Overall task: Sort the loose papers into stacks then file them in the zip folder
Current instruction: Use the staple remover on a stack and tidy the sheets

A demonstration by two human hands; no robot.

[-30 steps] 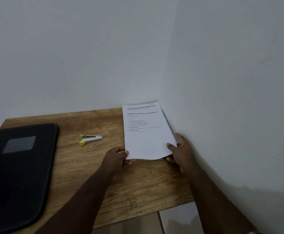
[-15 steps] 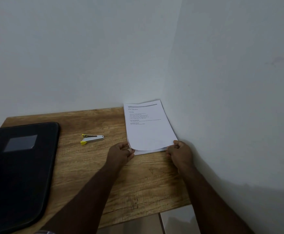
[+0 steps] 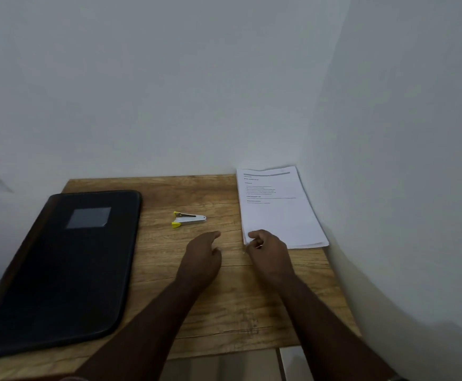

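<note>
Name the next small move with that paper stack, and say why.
Probably pinch the top sheet at the near left corner: the right hand sits with curled fingers at that corner of the paper stack, the left hand rests free beside it, and the zip folder lies shut.

A paper stack (image 3: 279, 213) is laid in the table's (image 3: 238, 303) far right corner against the wall (image 3: 403, 160), its near left corner touched by the curled right hand (image 3: 269, 253), while the left hand (image 3: 202, 257) is held beside it, near a staple remover (image 3: 188, 219) and a black folder (image 3: 65, 268).
</note>
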